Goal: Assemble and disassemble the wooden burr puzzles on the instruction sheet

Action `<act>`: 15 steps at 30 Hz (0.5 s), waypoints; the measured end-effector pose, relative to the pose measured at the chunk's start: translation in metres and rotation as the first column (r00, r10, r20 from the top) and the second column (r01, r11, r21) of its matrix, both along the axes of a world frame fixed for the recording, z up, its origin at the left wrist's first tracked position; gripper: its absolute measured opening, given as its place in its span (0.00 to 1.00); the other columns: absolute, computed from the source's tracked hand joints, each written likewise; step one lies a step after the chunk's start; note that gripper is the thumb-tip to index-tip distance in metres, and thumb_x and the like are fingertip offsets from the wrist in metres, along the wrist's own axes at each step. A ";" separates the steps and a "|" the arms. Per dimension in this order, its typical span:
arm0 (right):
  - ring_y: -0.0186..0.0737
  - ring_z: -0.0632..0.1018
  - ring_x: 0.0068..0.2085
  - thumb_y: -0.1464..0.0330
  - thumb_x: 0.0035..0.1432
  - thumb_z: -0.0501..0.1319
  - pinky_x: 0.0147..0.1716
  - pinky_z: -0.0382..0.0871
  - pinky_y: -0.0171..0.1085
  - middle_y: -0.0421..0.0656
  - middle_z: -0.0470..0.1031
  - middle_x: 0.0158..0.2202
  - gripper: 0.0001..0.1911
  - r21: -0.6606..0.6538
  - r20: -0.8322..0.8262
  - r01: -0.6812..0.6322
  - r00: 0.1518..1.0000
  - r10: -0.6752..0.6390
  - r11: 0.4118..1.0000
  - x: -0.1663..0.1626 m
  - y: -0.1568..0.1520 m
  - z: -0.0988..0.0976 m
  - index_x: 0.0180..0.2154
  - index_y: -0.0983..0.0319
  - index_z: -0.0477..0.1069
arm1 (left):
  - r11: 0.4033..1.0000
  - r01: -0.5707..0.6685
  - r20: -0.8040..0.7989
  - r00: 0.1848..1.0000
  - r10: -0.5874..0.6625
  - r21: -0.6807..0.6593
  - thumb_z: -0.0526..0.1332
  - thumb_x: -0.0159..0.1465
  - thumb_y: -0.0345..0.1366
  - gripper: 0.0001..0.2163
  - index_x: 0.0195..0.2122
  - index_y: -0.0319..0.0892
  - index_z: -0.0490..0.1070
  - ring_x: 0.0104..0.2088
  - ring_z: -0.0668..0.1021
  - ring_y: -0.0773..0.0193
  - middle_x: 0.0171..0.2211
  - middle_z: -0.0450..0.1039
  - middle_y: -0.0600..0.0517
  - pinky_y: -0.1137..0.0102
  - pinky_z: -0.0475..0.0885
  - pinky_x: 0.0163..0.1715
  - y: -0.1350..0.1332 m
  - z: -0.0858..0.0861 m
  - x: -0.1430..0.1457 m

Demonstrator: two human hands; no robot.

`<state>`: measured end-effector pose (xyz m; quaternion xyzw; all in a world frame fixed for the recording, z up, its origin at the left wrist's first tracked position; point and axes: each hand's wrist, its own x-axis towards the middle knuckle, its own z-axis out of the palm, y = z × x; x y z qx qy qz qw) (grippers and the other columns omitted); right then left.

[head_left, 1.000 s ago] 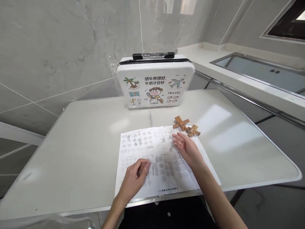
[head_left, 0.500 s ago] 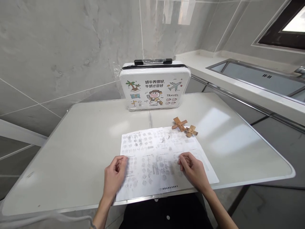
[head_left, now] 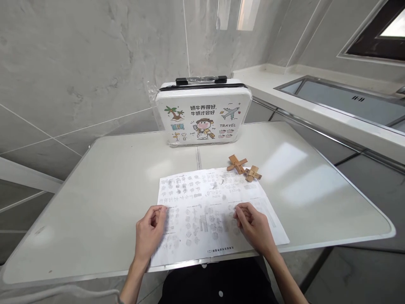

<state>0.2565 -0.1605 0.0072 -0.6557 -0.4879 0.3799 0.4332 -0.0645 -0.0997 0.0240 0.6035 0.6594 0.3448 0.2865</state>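
A printed instruction sheet (head_left: 205, 198) full of small diagrams lies on the white table (head_left: 104, 190) in front of me. My left hand (head_left: 148, 234) rests on the sheet's left edge with its fingers curled loosely and nothing in them. On the sheet's right half my right hand (head_left: 255, 227) lies with the fingers bent, also holding nothing. Two wooden burr puzzles (head_left: 243, 166) sit just beyond the sheet's far right corner, apart from both hands.
A small white suitcase (head_left: 202, 112) with cartoon travel prints, wrapped in clear film, stands upright at the table's far edge against the grey tiled wall. A white counter with a sunken steel sink (head_left: 341, 99) runs along the right side.
My right hand has drawn back from near the wooden puzzles to the sheet's near right part. My left hand has slid left to the sheet's edge.
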 end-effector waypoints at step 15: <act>0.43 0.75 0.27 0.47 0.73 0.55 0.28 0.70 0.40 0.44 0.79 0.30 0.21 -0.009 0.011 -0.078 0.997 0.078 0.997 0.009 0.002 -0.006 0.39 0.56 0.72 | 0.990 -0.141 0.012 0.990 0.141 -0.010 0.62 0.69 0.55 0.19 0.40 0.42 0.78 0.27 0.69 0.65 0.27 0.73 0.53 0.72 0.64 0.28 0.002 0.000 0.004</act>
